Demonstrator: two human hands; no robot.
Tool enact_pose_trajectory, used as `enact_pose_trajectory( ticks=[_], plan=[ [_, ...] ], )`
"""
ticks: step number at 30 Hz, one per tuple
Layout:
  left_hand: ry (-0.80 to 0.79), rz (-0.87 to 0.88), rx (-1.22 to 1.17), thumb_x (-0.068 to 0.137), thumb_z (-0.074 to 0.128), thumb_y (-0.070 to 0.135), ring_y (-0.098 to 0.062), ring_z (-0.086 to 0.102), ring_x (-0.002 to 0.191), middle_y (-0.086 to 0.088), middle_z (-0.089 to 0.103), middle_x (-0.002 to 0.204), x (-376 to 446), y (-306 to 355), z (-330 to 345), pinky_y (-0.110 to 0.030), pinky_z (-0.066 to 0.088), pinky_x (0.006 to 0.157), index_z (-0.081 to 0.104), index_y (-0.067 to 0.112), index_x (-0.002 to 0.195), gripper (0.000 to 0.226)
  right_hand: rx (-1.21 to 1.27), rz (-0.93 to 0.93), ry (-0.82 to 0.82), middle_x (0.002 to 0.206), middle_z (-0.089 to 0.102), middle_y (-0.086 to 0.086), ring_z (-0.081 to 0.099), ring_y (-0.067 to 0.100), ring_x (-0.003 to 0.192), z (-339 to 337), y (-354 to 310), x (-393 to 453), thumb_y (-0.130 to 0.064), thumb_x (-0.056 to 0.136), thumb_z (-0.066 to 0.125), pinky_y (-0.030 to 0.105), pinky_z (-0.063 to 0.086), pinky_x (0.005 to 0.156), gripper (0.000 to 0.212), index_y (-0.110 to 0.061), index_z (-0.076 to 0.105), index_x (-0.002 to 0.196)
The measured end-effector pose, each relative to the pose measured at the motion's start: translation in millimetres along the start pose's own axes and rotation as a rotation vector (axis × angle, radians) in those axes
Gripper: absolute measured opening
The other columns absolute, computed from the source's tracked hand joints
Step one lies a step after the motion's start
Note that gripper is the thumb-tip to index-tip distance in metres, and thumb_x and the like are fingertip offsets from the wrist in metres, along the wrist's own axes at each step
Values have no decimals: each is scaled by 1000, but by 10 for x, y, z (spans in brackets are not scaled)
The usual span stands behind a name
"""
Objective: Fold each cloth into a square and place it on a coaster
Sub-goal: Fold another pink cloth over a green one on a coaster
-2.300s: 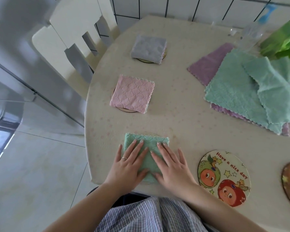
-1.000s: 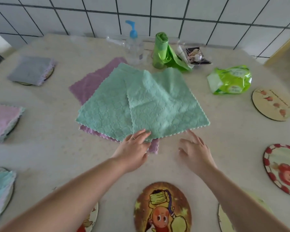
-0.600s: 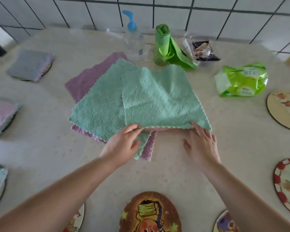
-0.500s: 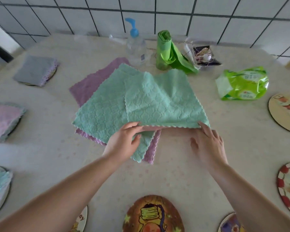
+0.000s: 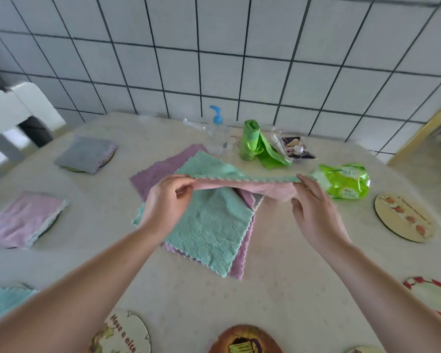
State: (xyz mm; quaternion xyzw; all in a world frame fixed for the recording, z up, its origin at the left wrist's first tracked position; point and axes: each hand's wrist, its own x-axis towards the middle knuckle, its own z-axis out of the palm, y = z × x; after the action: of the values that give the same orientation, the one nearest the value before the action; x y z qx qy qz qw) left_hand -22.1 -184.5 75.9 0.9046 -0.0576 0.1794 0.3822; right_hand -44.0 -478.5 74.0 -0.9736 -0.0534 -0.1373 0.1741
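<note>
Cloth, green above and pink beneath, hangs stretched over the table between both hands. Left hand pinches its left corner; right hand pinches the right corner. Below it lies a green cloth on purple ones, coasters nearby.

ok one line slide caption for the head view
Both hands, left hand and right hand, lift a green cloth by its near edge.

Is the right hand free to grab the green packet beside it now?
Probably not yet: the right hand pinches a corner of the lifted cloth, though the green packet lies just past it, nothing between.
</note>
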Motion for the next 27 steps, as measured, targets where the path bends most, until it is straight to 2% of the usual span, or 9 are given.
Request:
enact_pose_trajectory(
  ticks=[2, 6, 9, 11, 14, 18, 22, 24, 27],
  plan=[
    [18, 39, -14, 76, 63, -7, -10, 62, 86, -2, 69, 93, 96, -18, -257, -14, 42, 78, 73, 10, 92, 25, -21, -37, 52, 133, 49, 12, 51, 34, 115, -150, -194, 82, -4, 84, 57, 39, 40, 96, 32, -3, 58, 117],
    [38, 29, -60, 75, 60, -9, -6, 58, 73, 4, 65, 88, 269, -16, -802, -3, 38, 67, 72, 13, 85, 28, -29, -95, 142, 133, 48, 9, 52, 32, 115, -409, -667, 229, -4, 86, 54, 39, 41, 94, 33, -5, 57, 119],
    [75, 27, -80, 77, 61, -6, 8, 55, 69, 7, 64, 83, 390, -65, -1197, 0, 36, 65, 68, 18, 79, 26, -28, -96, 189, 132, 48, 8, 53, 31, 113, -544, -1040, 317, -5, 88, 53, 37, 43, 91, 37, -8, 55, 125],
    [83, 46, -88, 78, 63, -4, 15, 53, 65, 8, 62, 76, 466, -139, -1445, -1, 35, 61, 62, 18, 74, 23, -20, -79, 194, 132, 48, 6, 53, 29, 113, -597, -1276, 368, -6, 90, 52, 37, 43, 91, 39, -8, 53, 128],
    [65, 63, -69, 80, 63, 3, 14, 52, 61, 8, 62, 71, 625, -302, -1757, -5, 35, 56, 57, 16, 76, 15, -8, -55, 138, 132, 48, 4, 54, 27, 111, -598, -1577, 465, -10, 91, 49, 36, 44, 89, 39, -12, 52, 130],
    [28, 48, -67, 84, 63, 10, 9, 56, 74, 13, 62, 84, 865, -513, -2060, -2, 36, 62, 55, 26, 90, 18, 20, -39, 27, 128, 51, 3, 53, 24, 112, -555, -1923, 637, -12, 90, 48, 31, 43, 89, 35, -14, 56, 125],
    [9, 125, -96, 88, 59, 11, -6, 62, 92, 10, 65, 99, 1026, -583, -2335, -21, 45, 83, 62, 25, 107, 24, 68, -22, 107, 127, 51, 0, 55, 21, 106, -596, -2228, 696, -12, 91, 50, 32, 44, 87, 33, -16, 57, 123],
    [19, 174, -45, 89, 58, 12, -3, 60, 90, 11, 65, 100, 1018, -594, -2464, -16, 42, 81, 66, 21, 108, 22, 101, -11, 189, 119, 56, -3, 58, 18, 98, -620, -2324, 646, -14, 90, 55, 32, 46, 84, 26, -16, 59, 116],
    [27, 227, 44, 88, 59, 14, 7, 55, 73, 14, 62, 87, 890, -704, -2605, -2, 34, 65, 70, 18, 100, 17, 161, 20, 293, 97, 60, -6, 60, 16, 83, -618, -2404, 476, -15, 86, 62, 32, 48, 72, 20, -16, 54, 104]
  ],
)
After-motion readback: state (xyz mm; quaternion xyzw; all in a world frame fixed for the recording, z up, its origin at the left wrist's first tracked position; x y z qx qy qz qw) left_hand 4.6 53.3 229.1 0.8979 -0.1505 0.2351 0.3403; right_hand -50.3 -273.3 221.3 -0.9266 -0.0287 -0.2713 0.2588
